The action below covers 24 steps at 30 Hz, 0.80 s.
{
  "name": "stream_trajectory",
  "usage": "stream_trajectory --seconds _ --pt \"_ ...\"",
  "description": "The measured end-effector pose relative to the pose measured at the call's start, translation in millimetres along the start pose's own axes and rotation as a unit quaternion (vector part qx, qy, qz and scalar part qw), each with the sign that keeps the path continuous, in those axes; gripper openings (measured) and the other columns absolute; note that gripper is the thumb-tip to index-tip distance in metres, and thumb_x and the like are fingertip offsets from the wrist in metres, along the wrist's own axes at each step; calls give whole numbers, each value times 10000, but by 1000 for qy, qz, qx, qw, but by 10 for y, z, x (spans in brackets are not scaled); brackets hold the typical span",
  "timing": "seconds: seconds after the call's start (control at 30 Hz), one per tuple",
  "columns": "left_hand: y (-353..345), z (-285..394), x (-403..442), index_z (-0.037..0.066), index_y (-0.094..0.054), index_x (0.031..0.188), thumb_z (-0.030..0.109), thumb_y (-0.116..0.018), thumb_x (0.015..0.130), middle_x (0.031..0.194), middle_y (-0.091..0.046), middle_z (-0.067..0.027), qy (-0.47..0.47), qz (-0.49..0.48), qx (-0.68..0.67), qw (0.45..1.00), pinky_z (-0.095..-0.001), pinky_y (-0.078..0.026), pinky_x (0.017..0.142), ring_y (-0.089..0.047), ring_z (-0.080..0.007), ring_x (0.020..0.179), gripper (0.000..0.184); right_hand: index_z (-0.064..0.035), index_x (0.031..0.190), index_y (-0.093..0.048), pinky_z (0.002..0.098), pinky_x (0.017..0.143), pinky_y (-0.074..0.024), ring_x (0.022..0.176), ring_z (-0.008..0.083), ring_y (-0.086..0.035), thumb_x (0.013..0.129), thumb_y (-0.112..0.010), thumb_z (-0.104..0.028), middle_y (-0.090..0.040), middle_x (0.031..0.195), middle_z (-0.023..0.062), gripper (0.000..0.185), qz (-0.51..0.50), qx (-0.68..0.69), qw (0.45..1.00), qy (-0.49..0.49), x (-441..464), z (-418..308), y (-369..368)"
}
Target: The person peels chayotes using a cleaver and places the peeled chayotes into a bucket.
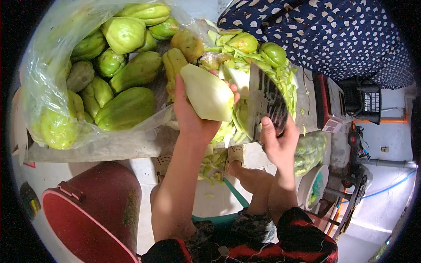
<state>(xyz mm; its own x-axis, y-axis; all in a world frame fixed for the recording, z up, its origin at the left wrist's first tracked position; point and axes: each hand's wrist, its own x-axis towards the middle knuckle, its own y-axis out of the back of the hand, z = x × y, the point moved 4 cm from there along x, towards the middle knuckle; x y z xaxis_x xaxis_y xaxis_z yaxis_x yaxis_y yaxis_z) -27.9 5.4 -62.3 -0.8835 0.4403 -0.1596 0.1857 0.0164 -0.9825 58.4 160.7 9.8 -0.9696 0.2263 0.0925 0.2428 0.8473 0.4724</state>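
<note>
My left hand [195, 125] is wrapped round a peeled green papaya [208, 94], pale and smooth all over, held above the bench. To its right, my right hand [280, 142] grips a broad cleaver [266, 103], its blade upright and dark-streaked; the handle is hidden in my fingers. The blade stands apart from the papaya. Beneath and behind both hands lies a heap of green peelings [243, 120]. Unpeeled papayas [136, 70] lie to the left in a clear plastic bag [48, 57].
A red bucket [98, 206] stands on the floor at left, below the bench edge [101, 151]. Peelings lie on the floor between my feet. At right are a filled plastic bag [310, 153], a white tub [312, 186] and a black basket [370, 103]. Dark spotted cloth [315, 35] hangs opposite.
</note>
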Motion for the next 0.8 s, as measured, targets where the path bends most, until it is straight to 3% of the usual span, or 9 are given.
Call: stream_trajectory --seconds 0.07,0.1,0.2,0.27,0.37,0.5,0.6,0.67,0.8 --pt "-30 22 -2 70 -561 1162 581 -428 931 1027 -632 -131 -80 82 35 993 -486 -495 849 -622 -316 951 577 -15 856 -562 326 469 -431 480 227 -555 862 -671 -92 -544 581 76 133 56 -274 945 168 -76 -139 -77" --pt "-5 63 -26 74 -559 1161 536 -471 932 1042 -629 -116 -157 163 70 972 -462 -498 867 -622 -285 956 523 -21 861 -566 385 506 -459 556 324 -571 773 -679 -45 -559 680 161 145 41 -279 933 224 -109 -125 -139" --pt "-31 25 -46 87 -517 1231 479 -514 943 1141 -596 -72 -145 163 66 974 -405 -464 945 -588 -233 1052 486 -4 834 -563 338 518 -471 586 279 -610 713 -692 17 -596 730 123 178 -1 -293 902 317 -180 -101 -258" --pt "-128 20 -100 85 -490 1265 473 -521 937 1145 -594 -66 -121 151 87 977 -405 -453 959 -586 -241 1054 508 19 883 -586 340 542 -490 623 284 -628 672 -732 -13 -611 778 140 259 -18 -295 895 333 -211 -84 -297" --pt "-160 17 -138 82 -494 1260 477 -532 931 1145 -595 -72 -108 181 110 971 -399 -458 946 -588 -234 1050 515 55 954 -568 384 497 -459 578 296 -556 675 -678 -161 -490 739 148 370 -12 -253 873 417 -228 -159 -338" --pt "-127 28 -125 80 -496 1251 474 -538 932 1120 -593 -80 -89 159 137 974 -381 -465 926 -590 -221 1043 509 27 929 -573 393 497 -458 582 308 -561 661 -686 -106 -502 740 141 320 -10 -246 875 417 -208 -67 -364" --pt "-154 -6 -115 89 -489 1239 459 -523 951 1092 -593 -56 -118 165 125 971 -380 -488 892 -600 -206 1007 470 -47 836 -533 436 526 -463 613 353 -572 643 -692 11 -532 740 129 256 6 -321 914 250 13 134 -335" --pt "-132 10 -109 96 -490 1242 466 -524 950 1095 -594 -51 -119 181 138 966 -381 -489 901 -597 -198 1018 472 -26 830 -563 387 532 -470 603 347 -583 716 -699 24 -557 713 152 185 53 -347 906 238 40 156 -272" --pt "-116 65 -104 133 -530 1190 495 -505 939 1055 -621 -54 -101 199 128 966 -429 -524 848 -638 -226 950 441 -54 803 -534 406 524 -471 602 336 -585 702 -705 5 -554 710 126 206 91 -306 918 236 3 5 -192"
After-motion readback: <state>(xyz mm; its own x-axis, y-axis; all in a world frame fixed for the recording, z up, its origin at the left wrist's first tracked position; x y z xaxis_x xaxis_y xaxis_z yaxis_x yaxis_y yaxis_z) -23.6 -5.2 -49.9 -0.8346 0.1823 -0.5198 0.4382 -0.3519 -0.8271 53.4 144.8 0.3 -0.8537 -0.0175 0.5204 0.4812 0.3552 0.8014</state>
